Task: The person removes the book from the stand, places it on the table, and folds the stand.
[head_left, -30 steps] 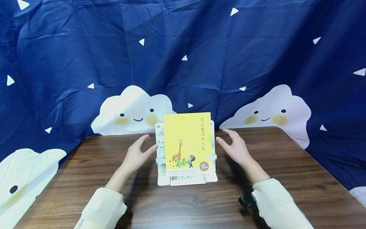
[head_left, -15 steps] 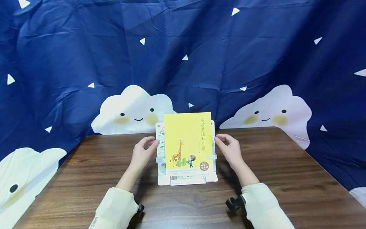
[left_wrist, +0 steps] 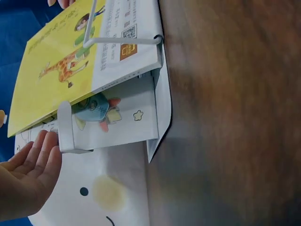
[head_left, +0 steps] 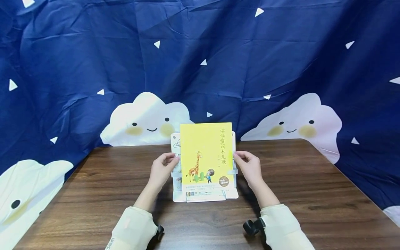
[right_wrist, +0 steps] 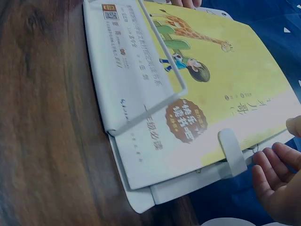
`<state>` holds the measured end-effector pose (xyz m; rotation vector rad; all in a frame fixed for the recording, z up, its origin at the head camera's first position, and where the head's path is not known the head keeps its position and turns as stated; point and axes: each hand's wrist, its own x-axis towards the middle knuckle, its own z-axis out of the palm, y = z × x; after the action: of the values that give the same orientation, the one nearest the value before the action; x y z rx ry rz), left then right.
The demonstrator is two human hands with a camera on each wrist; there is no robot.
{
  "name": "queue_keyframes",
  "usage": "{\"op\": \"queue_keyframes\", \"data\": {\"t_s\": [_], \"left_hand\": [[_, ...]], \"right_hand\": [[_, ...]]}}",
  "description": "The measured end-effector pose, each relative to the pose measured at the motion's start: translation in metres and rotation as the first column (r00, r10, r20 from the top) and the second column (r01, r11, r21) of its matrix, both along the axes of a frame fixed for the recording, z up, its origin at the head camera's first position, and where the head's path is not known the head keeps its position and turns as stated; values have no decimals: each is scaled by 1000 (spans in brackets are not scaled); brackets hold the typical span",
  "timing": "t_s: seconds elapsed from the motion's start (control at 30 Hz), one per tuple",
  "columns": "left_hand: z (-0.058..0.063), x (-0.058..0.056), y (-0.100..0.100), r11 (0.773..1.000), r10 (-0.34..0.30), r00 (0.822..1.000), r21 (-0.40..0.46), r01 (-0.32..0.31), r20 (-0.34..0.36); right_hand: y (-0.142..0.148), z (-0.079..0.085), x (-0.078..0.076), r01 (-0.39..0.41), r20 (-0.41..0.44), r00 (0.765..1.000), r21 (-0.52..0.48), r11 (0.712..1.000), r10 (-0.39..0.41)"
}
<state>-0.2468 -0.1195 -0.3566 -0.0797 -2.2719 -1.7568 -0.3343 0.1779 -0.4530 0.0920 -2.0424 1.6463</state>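
A yellow book with a giraffe and a child on its cover leans upright on a white book stand. The stand has printed drawings, side clips and a front bracket across the book's lower part. My left hand is at the stand's left edge, thumb tip close to the book's side. My right hand mirrors it on the right, thumb tip by the book's edge. Both wrist views show slightly bent fingers near the side clips. Firm contact with the book cannot be made out.
Brown wooden table under the stand. Behind it hangs a dark blue cloth with white clouds and triangles. Black straps or mounts sit at the wrists.
Both hands have moved inward from either side to the edges of the stand and book, their thumbs and fingers drawing closer together. Book and stand have stayed in place.
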Motion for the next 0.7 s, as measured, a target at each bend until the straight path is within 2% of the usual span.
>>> {"op": "queue_keyframes", "data": {"t_s": [0.1, 0.13, 0.17, 0.33, 0.37, 0.7], "left_hand": [[-3, -1, 1, 1000, -7, 1000, 20, 7, 15], [-4, -1, 1, 1000, -11, 1000, 22, 11, 19], [-5, -1, 2, 999, -16, 1000, 30, 16, 23], [-5, 1, 6, 998, -43, 999, 44, 42, 21], [-5, 1, 6, 998, -46, 999, 43, 45, 19], [-7, -2, 9, 999, -34, 999, 2, 34, 19]], "right_hand": [[-3, -1, 2, -22, 28, 999, -13, 1000, 22], [-6, 8, 12, -61, 24, 998, -39, 997, 62], [-6, 8, 13, -60, 26, 998, -42, 997, 61], [-9, 7, 15, -41, 45, 998, -72, 997, 44], [-8, -2, 6, -1, 67, 998, -62, 998, 5], [-12, 1, 8, 19, 199, 980, -185, 983, 19]]}}
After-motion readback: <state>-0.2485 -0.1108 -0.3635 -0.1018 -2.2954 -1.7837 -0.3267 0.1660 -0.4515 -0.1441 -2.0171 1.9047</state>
